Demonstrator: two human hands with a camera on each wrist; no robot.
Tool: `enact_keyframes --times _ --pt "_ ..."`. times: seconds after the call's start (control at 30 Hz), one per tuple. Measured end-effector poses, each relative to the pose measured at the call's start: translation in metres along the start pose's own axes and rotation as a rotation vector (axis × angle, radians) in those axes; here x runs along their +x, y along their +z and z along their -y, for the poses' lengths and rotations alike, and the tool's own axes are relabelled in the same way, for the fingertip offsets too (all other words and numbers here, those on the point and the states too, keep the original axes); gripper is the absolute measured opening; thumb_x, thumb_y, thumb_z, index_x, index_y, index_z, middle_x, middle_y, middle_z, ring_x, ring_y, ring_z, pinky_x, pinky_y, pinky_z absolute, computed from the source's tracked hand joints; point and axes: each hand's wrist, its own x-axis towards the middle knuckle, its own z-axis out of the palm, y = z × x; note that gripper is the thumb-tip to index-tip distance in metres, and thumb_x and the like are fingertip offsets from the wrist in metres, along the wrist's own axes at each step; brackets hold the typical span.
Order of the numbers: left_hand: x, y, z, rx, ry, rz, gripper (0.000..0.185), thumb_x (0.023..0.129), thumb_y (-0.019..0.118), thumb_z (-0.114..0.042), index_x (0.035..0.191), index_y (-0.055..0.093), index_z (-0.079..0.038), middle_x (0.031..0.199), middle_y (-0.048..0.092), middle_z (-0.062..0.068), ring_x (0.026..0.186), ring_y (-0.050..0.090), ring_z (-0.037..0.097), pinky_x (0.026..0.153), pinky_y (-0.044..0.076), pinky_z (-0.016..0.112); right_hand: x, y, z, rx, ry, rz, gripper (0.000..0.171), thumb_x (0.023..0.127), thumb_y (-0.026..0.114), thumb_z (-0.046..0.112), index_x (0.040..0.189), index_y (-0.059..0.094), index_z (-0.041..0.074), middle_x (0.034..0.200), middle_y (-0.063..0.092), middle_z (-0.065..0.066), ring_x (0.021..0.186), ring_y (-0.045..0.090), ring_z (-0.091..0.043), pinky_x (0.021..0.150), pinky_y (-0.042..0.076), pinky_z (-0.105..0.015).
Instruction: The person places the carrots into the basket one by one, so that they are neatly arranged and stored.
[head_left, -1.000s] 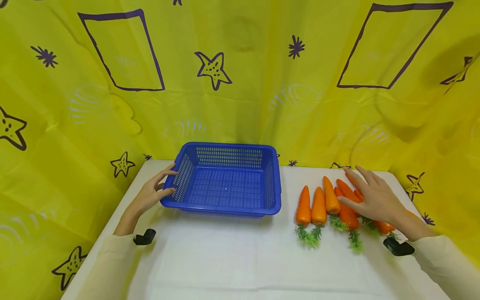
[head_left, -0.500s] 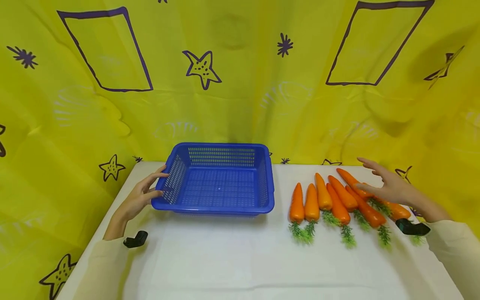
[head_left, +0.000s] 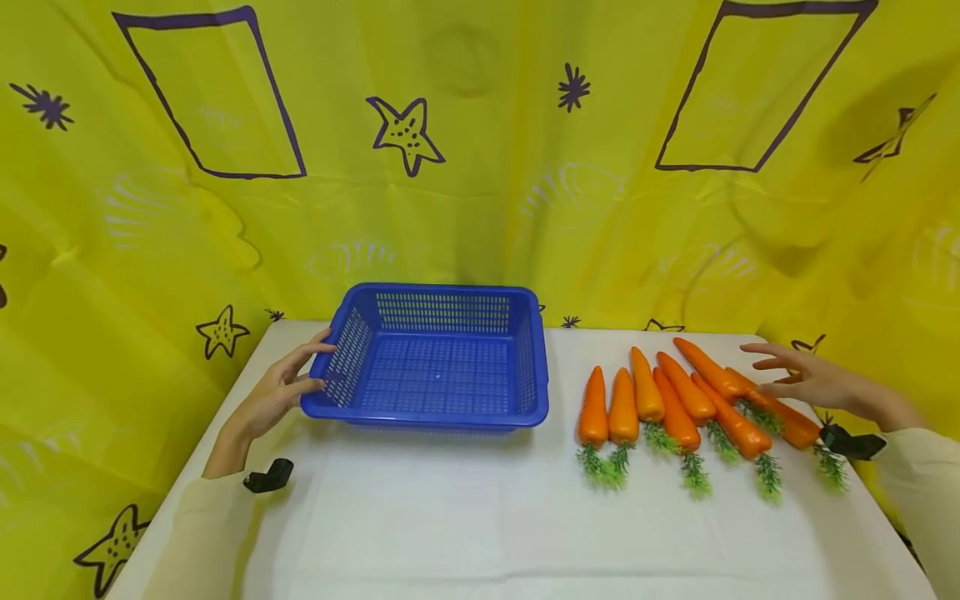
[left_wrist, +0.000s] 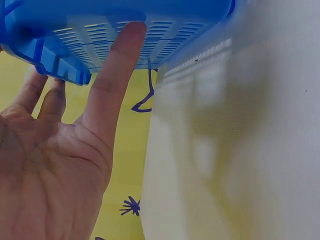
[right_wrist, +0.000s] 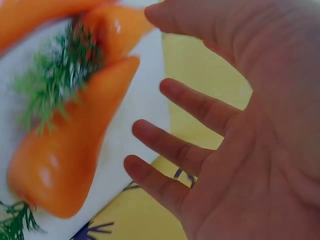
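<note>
A blue slotted plastic basket stands at the back left of the white table. My left hand holds its left side, with fingertips over the rim and the thumb against the outer wall. Several orange carrots with green leafy tops lie in a fanned row to the basket's right. My right hand hovers beside the rightmost carrot, fingers spread and holding nothing. In the right wrist view, that carrot lies left of the fingertips, and the thumb tip overlaps the tip of another carrot.
A yellow curtain with drawn starfish and shells hangs close behind the table and along both sides. The white tabletop stretches in front of the basket and the carrots.
My right hand has moved right, off the carrots it was covering, so the right end of the row now shows. My left hand has stayed at the basket. The head view has shifted slightly.
</note>
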Motion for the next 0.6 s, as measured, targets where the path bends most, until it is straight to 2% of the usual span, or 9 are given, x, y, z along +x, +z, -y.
enact_keyframes --times 0.07,0.13,0.2,0.3,0.37,0.43,0.53,0.6 --pt "0.000 0.000 -0.001 0.000 -0.002 -0.003 0.046 0.104 0.051 -0.001 0.149 0.041 0.002 0.174 0.002 0.006 0.116 0.065 0.020 0.085 0.062 0.039 -0.002 -0.001 -0.006 0.037 0.033 0.047 0.069 0.104 0.062 0.017 0.163 0.026 0.015 0.146 0.040 -0.042 0.126 0.056 -0.036 0.086 0.057 -0.034" --pt "-0.001 -0.001 -0.001 0.002 -0.002 -0.005 0.046 0.105 0.051 -0.001 0.150 0.041 0.002 0.174 0.002 0.006 0.116 0.065 0.019 0.085 0.062 0.039 -0.003 -0.002 -0.010 0.090 0.069 0.101 0.069 0.105 0.060 0.020 0.164 0.025 0.018 0.145 0.038 -0.045 0.125 0.052 -0.051 0.087 0.058 -0.045" --pt "-0.001 -0.001 -0.001 0.005 0.000 -0.006 0.046 0.105 0.051 -0.001 0.150 0.041 0.002 0.174 0.002 0.006 0.118 0.064 0.018 0.086 0.062 0.038 -0.005 -0.002 -0.015 0.136 0.097 0.140 0.069 0.105 0.060 0.019 0.164 0.025 0.021 0.145 0.036 -0.048 0.122 0.054 -0.051 0.086 0.058 -0.048" --pt "-0.001 -0.003 -0.001 0.008 0.000 -0.005 0.046 0.105 0.050 -0.001 0.150 0.041 0.002 0.174 0.002 0.006 0.121 0.062 0.016 0.088 0.061 0.037 -0.006 -0.001 -0.020 0.186 0.137 0.179 0.068 0.103 0.063 0.018 0.162 0.030 0.031 0.142 0.033 -0.051 0.106 0.062 -0.038 0.077 0.058 -0.039" --pt "-0.002 -0.004 -0.001 0.008 0.002 -0.005 0.046 0.105 0.050 -0.001 0.150 0.041 0.001 0.174 0.002 0.006 0.120 0.062 0.016 0.088 0.061 0.036 -0.006 0.000 -0.021 0.184 0.149 0.184 0.070 0.101 0.065 0.017 0.161 0.033 0.030 0.140 0.036 -0.051 0.104 0.062 -0.035 0.073 0.056 -0.034" --pt "-0.002 -0.004 -0.001 0.004 0.004 -0.006 0.046 0.105 0.049 0.000 0.150 0.042 0.001 0.174 0.002 0.005 0.118 0.064 0.017 0.088 0.061 0.036 -0.006 0.001 -0.021 0.188 0.154 0.185 0.070 0.099 0.068 0.016 0.160 0.036 0.029 0.137 0.038 -0.051 0.103 0.061 -0.035 0.071 0.056 -0.033" --pt "-0.003 -0.005 -0.002 -0.002 0.004 -0.007 0.045 0.105 0.049 0.000 0.150 0.042 0.000 0.174 0.003 0.005 0.117 0.064 0.018 0.088 0.061 0.035 -0.005 0.002 -0.021 0.166 0.147 0.178 0.071 0.097 0.070 0.016 0.160 0.037 0.022 0.135 0.043 -0.047 0.114 0.058 -0.044 0.074 0.058 -0.036" --pt "-0.004 -0.004 -0.003 -0.004 0.003 -0.008 0.045 0.105 0.049 0.000 0.150 0.043 0.000 0.174 0.003 0.004 0.122 0.060 0.016 0.089 0.061 0.034 -0.005 0.003 -0.020 0.169 0.149 0.179 0.069 0.097 0.069 0.015 0.159 0.040 0.025 0.134 0.044 -0.047 0.112 0.058 -0.041 0.072 0.058 -0.037"
